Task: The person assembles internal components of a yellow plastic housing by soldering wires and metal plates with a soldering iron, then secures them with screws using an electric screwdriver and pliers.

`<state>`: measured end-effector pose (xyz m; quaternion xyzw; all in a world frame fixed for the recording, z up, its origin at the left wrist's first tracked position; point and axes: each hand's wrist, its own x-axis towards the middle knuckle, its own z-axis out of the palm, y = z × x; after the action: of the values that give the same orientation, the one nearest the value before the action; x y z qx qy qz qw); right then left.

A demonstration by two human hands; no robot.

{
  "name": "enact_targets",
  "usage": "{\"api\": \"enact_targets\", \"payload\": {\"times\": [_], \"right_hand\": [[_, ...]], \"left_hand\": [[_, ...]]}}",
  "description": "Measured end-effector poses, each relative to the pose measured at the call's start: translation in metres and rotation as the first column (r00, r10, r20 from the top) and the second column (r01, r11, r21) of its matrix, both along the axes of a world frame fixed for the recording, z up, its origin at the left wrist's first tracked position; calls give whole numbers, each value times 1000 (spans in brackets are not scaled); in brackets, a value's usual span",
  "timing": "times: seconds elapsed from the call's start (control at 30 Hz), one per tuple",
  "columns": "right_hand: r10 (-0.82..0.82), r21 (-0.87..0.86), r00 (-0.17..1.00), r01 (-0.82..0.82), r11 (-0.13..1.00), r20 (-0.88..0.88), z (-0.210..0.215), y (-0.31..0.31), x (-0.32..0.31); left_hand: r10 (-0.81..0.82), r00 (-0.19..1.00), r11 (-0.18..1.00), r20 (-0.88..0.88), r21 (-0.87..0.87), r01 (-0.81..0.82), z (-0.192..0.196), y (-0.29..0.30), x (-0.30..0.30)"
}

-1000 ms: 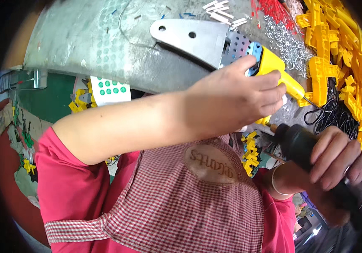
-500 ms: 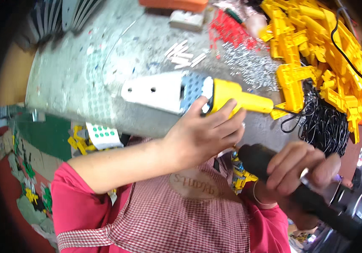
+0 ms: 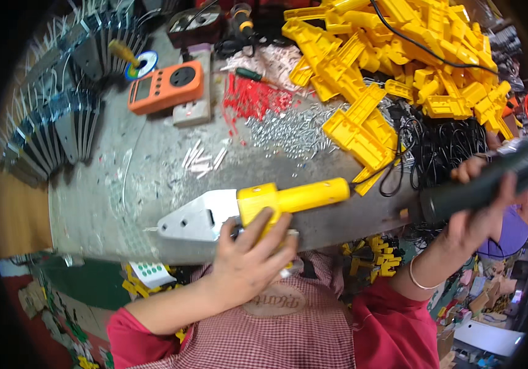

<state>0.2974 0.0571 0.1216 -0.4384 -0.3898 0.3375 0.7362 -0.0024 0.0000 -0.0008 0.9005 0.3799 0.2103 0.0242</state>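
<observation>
Left hand (image 3: 255,257), palm down, grasps the yellow tool (image 3: 313,194); right hand (image 3: 482,216), raised sideways, clutches a black driver (image 3: 452,202). Tool's grey plate (image 3: 197,212) tapers, with 2 round holes.

There are two hands (image 3: 248,255), one yellow-and-silver tool (image 3: 256,200), one dark tool (image 3: 464,198) at three o'clock, one orange meter (image 3: 165,89) near eleven, one green-handled screwdriver (image 3: 249,74) at twelve.

A yellow-handled tool (image 3: 258,200) points its grey plate (image 3: 199,214) left — a dark driver (image 3: 476,192), apparently powered, slants up rightward.
</observation>
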Motion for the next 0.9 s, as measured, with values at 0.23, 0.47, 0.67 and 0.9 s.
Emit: {"api": "enact_targets", "payload": {"times": [0.23, 0.47, 0.67, 0.9], "right_hand": [[-327, 7, 369, 653, 757, 870, -119, -3, 83], [-279, 111, 229, 555, 825, 933, -85, 19, 50], [114, -35, -170, 410, 912, 979, -95, 64, 61], [271, -149, -473, 278, 949, 839, -84, 45, 72]], "left_hand": [[3, 1000, 994, -16, -108, -5, 30, 17, -14], [105, 993, 978, 47, -187, -94, 39, 50, -21], [186, 977, 913, 105, -385, -132, 23, 64, -16], [288, 938, 886, 195, -425, -184, 14, 57, -25]]}}
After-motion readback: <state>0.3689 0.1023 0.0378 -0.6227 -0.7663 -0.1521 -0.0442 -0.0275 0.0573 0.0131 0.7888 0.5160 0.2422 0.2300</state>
